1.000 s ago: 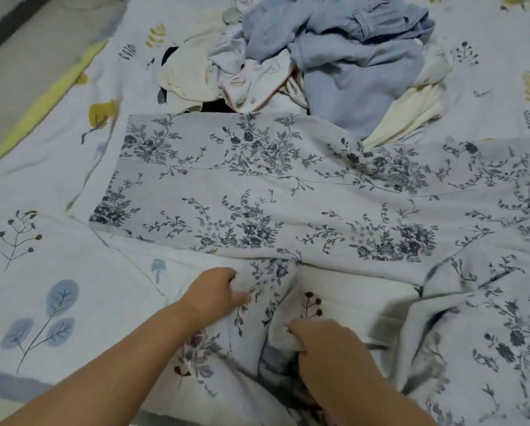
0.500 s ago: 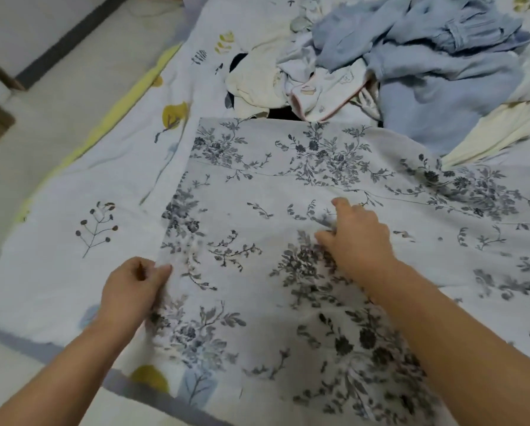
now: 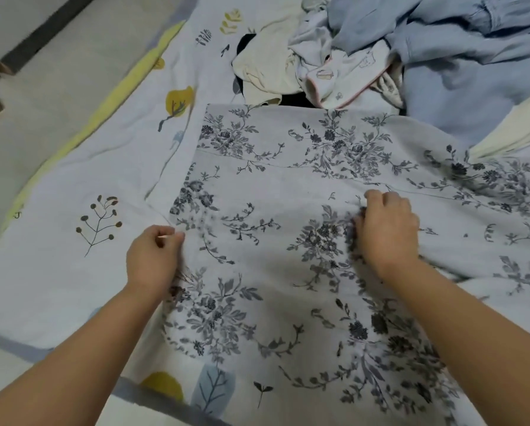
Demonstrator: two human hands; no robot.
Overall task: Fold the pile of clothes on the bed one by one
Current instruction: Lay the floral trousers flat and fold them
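Note:
A large white cloth with a grey flower print (image 3: 288,179) lies spread over the bed in front of me. My left hand (image 3: 153,256) pinches its left edge with curled fingers. My right hand (image 3: 386,229) is bunched on the middle of the cloth, gripping a fold of it. Behind the cloth sits the pile of unfolded clothes (image 3: 395,47), with light blue garments on top and cream and white pieces to the left.
The bed sheet (image 3: 73,186) is pale with leaf and twig prints and a yellow border strip. Its left edge drops to a beige floor (image 3: 42,72). A cream garment (image 3: 509,130) pokes out at the right, beside the flower cloth.
From the near edge, both hands carried the flower cloth's lower part up over itself. In the last half second they shifted slightly, still gripping it.

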